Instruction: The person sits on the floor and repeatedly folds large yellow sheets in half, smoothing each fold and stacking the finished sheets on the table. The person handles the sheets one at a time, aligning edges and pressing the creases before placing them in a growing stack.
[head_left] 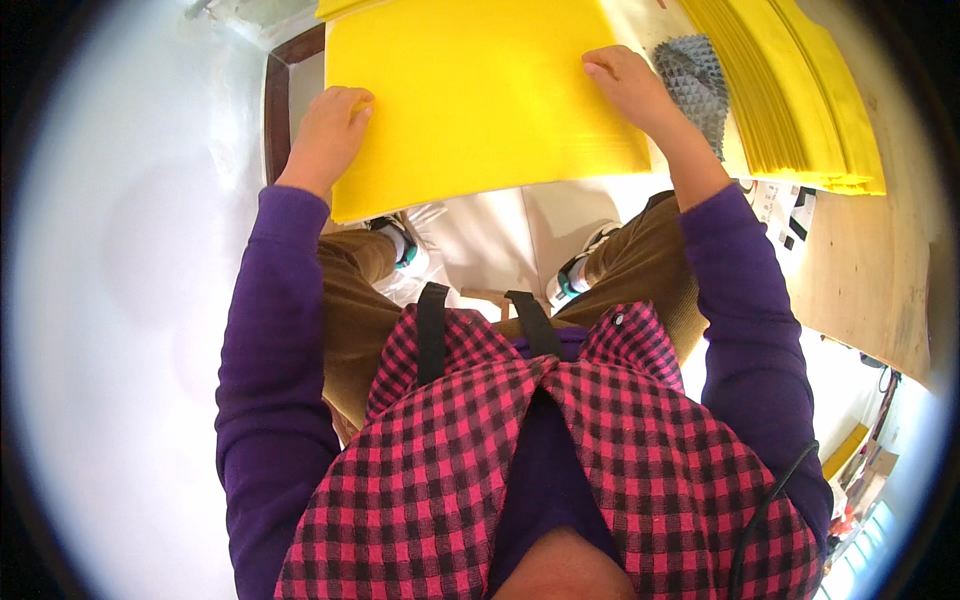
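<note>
A broad, smooth yellow sheet [480, 120] lies in front of me, its near edge reaching toward my knees. At its left side is my left hand [333, 130], closed, with thumb and fingertips pinched together on the sheet. My right hand [630, 88] reaches over the right part of the same sheet, its thumb and fingers likewise pinched at the yellow surface. The fingertips partly hide the spots they grip. A grey textured piece with small raised points [693, 85] lies just right of my right hand.
A thick stack of yellow sheets [790, 100] stands on the wooden table [870, 270] to the right. A dark brown frame edge [278, 110] and a pale wall [140, 280] are at the left. My legs and shoes [570, 283] are below the sheet.
</note>
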